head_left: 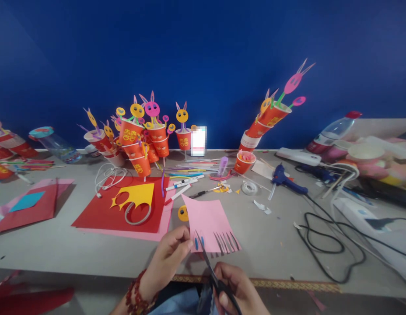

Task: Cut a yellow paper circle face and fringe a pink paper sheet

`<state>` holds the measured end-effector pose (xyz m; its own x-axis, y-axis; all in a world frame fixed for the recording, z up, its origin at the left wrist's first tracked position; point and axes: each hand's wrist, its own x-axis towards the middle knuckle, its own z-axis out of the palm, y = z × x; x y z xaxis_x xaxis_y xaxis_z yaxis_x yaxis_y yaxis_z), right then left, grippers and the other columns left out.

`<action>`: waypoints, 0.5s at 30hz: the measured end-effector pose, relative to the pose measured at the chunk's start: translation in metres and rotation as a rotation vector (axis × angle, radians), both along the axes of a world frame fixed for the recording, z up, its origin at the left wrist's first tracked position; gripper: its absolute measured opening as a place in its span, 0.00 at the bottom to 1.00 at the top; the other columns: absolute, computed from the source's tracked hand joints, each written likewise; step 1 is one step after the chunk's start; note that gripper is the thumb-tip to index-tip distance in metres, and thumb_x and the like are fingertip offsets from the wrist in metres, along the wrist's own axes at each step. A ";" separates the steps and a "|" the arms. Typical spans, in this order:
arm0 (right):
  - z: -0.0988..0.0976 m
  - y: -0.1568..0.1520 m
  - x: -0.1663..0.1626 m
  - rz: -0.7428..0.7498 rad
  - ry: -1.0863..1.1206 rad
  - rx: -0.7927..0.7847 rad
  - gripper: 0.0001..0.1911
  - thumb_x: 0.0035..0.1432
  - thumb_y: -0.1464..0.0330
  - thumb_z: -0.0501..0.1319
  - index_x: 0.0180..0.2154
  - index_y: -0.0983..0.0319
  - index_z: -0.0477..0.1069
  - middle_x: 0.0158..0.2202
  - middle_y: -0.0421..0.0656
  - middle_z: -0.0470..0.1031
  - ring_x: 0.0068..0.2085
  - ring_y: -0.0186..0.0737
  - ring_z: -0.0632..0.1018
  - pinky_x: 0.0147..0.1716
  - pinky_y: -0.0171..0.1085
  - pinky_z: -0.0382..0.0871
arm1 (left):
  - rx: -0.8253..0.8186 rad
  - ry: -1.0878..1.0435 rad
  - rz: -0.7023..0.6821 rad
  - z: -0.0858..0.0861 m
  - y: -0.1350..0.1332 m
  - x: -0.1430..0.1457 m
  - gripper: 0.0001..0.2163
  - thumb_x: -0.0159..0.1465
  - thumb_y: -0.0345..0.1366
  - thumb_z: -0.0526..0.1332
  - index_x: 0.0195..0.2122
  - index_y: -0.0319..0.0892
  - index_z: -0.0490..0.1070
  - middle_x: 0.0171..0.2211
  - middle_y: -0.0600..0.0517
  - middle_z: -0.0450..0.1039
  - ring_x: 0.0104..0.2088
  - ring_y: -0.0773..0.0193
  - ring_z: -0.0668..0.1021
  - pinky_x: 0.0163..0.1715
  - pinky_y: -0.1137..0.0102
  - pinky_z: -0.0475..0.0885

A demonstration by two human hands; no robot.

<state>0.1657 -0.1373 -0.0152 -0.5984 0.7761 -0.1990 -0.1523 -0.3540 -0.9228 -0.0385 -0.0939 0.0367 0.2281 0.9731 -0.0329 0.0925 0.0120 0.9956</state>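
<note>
Between thumb and fingers of my left hand (170,256) is the lower left edge of a pink sheet of paper (209,214). Black-handled scissors (210,266) are in my right hand (239,284); their blades lie at the sheet's lower left part, beside two blue ovals (199,243). Whether the blades are cutting into the paper I cannot tell. Several narrow pointed gaps line the sheet's lower right edge. A yellow disc (182,213) with a drawn face lies partly covered at the sheet's left.
Red paper (101,210) with a notched yellow piece (147,192) lies left. Markers (181,192) are beyond the pink sheet. Red cups (137,164) with rabbit faces stand along the blue wall. At right are a glue gun (288,181) and black cable (321,247).
</note>
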 end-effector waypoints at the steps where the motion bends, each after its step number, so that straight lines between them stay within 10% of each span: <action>1: -0.001 0.000 -0.001 -0.004 -0.004 0.001 0.33 0.47 0.38 0.64 0.29 0.60 0.59 0.21 0.34 0.65 0.20 0.28 0.65 0.22 0.28 0.61 | -0.001 -0.003 0.001 0.000 0.000 0.000 0.12 0.66 0.38 0.54 0.25 0.43 0.57 0.23 0.58 0.55 0.26 0.67 0.60 0.26 0.74 0.57; 15: -0.004 0.000 -0.002 -0.012 0.004 0.005 0.32 0.48 0.39 0.64 0.29 0.60 0.58 0.20 0.35 0.64 0.19 0.28 0.65 0.21 0.28 0.57 | -0.014 -0.034 0.011 -0.003 -0.003 -0.001 0.12 0.66 0.40 0.55 0.26 0.43 0.59 0.24 0.57 0.57 0.27 0.66 0.61 0.28 0.73 0.58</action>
<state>0.1637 -0.1371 -0.0195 -0.5903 0.7839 -0.1926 -0.1603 -0.3476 -0.9238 -0.0391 -0.0966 0.0339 0.2187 0.9750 -0.0387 0.0580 0.0266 0.9980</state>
